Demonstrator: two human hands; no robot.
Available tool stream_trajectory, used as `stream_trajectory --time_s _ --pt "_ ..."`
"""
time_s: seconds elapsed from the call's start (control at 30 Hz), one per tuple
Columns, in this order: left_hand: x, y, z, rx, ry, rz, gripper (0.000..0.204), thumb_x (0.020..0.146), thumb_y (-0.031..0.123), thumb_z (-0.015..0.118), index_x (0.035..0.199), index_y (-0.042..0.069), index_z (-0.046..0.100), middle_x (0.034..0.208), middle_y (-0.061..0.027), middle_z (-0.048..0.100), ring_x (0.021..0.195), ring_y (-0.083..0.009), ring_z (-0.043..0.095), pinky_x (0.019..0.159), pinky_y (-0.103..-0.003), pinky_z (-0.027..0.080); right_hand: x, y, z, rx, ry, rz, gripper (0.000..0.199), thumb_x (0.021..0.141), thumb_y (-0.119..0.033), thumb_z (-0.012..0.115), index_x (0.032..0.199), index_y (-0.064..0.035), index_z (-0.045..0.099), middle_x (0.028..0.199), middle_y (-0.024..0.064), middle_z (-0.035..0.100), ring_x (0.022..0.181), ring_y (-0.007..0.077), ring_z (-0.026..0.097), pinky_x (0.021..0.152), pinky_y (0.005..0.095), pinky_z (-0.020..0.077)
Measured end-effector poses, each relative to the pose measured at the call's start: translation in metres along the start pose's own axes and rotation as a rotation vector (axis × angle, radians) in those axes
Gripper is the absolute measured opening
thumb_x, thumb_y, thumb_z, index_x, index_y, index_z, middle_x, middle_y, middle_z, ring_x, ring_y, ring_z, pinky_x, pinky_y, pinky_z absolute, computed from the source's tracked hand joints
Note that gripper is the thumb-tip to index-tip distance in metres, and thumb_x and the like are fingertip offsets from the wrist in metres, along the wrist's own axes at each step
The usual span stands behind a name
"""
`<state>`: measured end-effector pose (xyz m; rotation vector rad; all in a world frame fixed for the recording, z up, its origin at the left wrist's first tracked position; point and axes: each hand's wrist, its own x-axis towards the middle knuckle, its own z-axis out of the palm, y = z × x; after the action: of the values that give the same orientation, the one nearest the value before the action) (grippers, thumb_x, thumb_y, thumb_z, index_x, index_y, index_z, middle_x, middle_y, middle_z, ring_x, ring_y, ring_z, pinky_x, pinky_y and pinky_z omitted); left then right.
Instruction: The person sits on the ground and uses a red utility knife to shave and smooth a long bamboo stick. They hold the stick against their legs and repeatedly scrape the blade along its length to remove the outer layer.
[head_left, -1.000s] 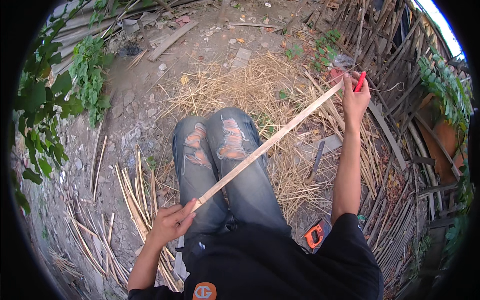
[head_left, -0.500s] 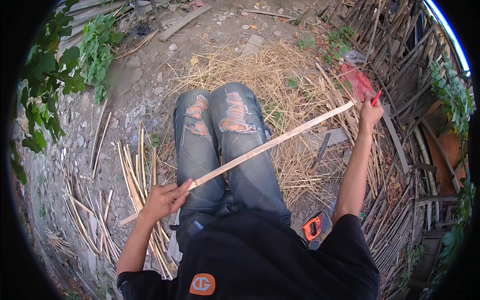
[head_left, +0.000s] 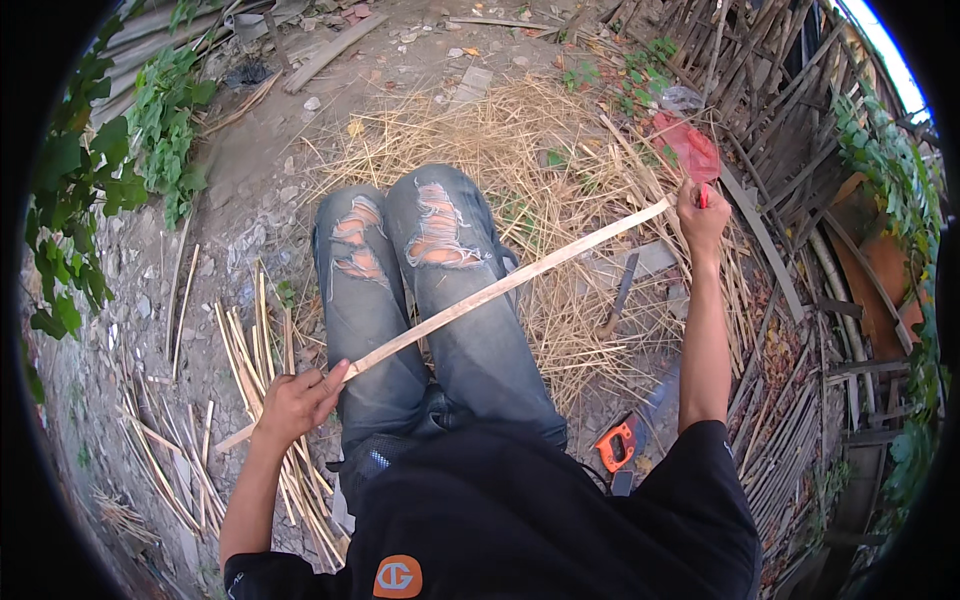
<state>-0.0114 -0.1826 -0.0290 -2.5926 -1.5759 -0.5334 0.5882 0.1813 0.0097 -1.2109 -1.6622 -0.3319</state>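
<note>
A long, pale bamboo strip [head_left: 500, 287] lies slantwise above my thighs, rising from lower left to upper right. My left hand [head_left: 297, 403] is closed on it toward the lower end, and a short tail of the strip sticks out past the wrist. At the far end, my right hand [head_left: 702, 222] is closed around a slim red pen-like tool [head_left: 704, 196], mostly hidden by the fingers. The strip's upper tip meets these fingers; whether they also pinch it is unclear. Below the strip are my knees in torn jeans [head_left: 470, 330].
Bamboo strips [head_left: 240, 350] are piled at my left. Straw-like shavings [head_left: 570, 130] cover the ground ahead. A long-bladed knife [head_left: 622, 295] and an orange-handled saw [head_left: 616, 446] lie to my right, with a red plastic bag [head_left: 688, 148] farther off. A stick fence [head_left: 770, 110] borders the right.
The whole view has shifted, so hands, strip and knees sit farther left. My right hand has turned, and the red tool shows shorter now. The left hand keeps its hold.
</note>
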Motion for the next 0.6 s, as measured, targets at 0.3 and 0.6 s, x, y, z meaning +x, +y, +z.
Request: stream_trajectory --time_s 0.3,0.6 --pt "-0.026 0.005 0.001 -0.005 0.02 -0.092 0.055 0.081 0.011 0.08 0.135 0.01 0.071 0.068 -0.0017 0.048 0.051 -0.0195 0.054 0.049 -0.037 0.048 0.019 0.052 -0.064 -0.192 -0.202 0.436 0.048 0.101 -0.047 0.064 0.099 0.0016 0.063 0.087 0.0208 0.069 0.081 0.0312 0.067 0.08 0.0432 0.0515" --pt "0.035 0.03 0.015 -0.137 0.061 -0.111 0.054 0.085 0.01 0.079 0.138 0.012 0.069 0.069 -0.0044 0.048 0.052 -0.0227 0.055 0.049 -0.039 0.05 -0.037 -0.106 -0.041 0.523 -0.528 0.505 0.039 0.115 -0.037 0.046 0.117 -0.0017 0.062 0.078 0.0039 0.061 0.063 0.0069 0.054 0.059 0.0227 0.0426"
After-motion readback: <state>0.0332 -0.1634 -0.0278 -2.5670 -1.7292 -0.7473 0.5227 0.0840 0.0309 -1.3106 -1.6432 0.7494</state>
